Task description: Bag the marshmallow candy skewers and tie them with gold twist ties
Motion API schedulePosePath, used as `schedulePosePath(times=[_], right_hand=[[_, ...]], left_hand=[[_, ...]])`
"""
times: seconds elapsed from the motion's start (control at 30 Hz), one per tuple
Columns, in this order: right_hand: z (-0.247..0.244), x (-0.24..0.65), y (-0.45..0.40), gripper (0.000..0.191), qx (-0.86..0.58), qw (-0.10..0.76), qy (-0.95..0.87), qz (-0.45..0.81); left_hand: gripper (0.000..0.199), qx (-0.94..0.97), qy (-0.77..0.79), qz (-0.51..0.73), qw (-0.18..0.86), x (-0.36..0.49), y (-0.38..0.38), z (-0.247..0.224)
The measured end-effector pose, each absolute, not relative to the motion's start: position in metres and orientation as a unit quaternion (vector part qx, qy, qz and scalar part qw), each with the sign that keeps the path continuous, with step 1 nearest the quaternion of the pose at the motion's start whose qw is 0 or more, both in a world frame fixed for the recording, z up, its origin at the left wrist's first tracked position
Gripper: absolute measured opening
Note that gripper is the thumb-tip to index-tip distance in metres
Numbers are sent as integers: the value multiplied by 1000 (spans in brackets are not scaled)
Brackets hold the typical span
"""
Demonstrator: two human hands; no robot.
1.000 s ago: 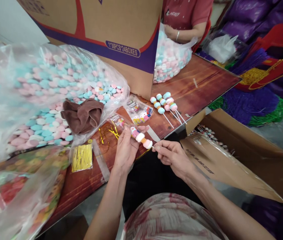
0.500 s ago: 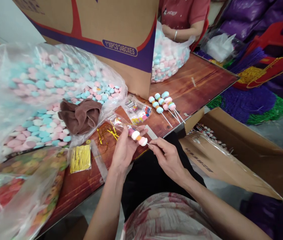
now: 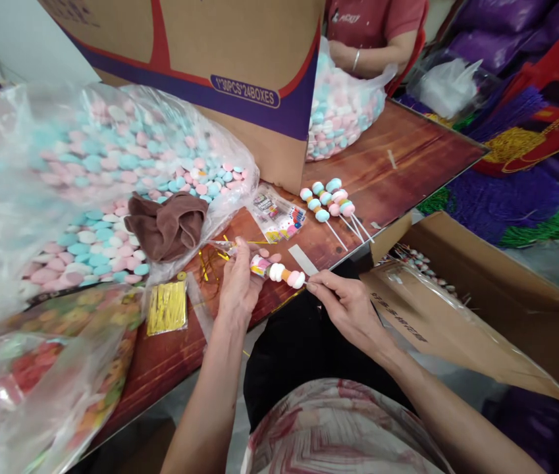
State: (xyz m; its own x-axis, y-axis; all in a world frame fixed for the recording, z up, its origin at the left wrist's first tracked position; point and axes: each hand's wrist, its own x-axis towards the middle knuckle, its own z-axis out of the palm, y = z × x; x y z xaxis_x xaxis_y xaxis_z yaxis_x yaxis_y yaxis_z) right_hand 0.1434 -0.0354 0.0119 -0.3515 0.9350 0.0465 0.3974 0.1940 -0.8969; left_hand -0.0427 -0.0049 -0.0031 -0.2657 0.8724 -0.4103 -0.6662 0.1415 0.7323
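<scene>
My left hand (image 3: 240,280) is closed round a small clear printed wrapper (image 3: 260,265) at the left end of a candy skewer (image 3: 286,276). White, orange and pink pieces show on the skewer. My right hand (image 3: 343,296) pinches its stick at the right end. Several finished-looking skewers (image 3: 327,199) with white sticks lie on the table behind. Beyond my left hand are a stack of printed wrappers (image 3: 277,214) and loose gold ties (image 3: 207,263). A pack of gold ties (image 3: 167,308) lies to the left.
A big clear bag of candies (image 3: 126,158) and a brown cloth (image 3: 166,226) cover the left of the table (image 3: 407,145). A tall carton (image 3: 239,66) stands behind. An open carton (image 3: 506,283) is at the right. Across the table sits a person (image 3: 378,33).
My left fingers have closed over the wrapper, which has bunched up toward its left end. Both hands and the skewer have shifted slightly right in view, as has the whole scene.
</scene>
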Motion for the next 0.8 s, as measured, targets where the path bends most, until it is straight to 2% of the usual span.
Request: schedulePosePath(times=[0.2,0.47,0.67,0.8], right_hand=[[14,142,-35,27,-490,297,-705,417],[16,140,-37,26,-452,222,-759,414],[8,137,-40,25,-442,274,-700,490],[1,136,-42,24,-462,302,-703,449]], left_hand=[[36,98,457,639,610,-35,-7,0],[38,82,456,639,614,-30,-9,-2],[38,84,435,678,587,-26,-10,-4],[39,100,421,680,591,-24,-12,-2]])
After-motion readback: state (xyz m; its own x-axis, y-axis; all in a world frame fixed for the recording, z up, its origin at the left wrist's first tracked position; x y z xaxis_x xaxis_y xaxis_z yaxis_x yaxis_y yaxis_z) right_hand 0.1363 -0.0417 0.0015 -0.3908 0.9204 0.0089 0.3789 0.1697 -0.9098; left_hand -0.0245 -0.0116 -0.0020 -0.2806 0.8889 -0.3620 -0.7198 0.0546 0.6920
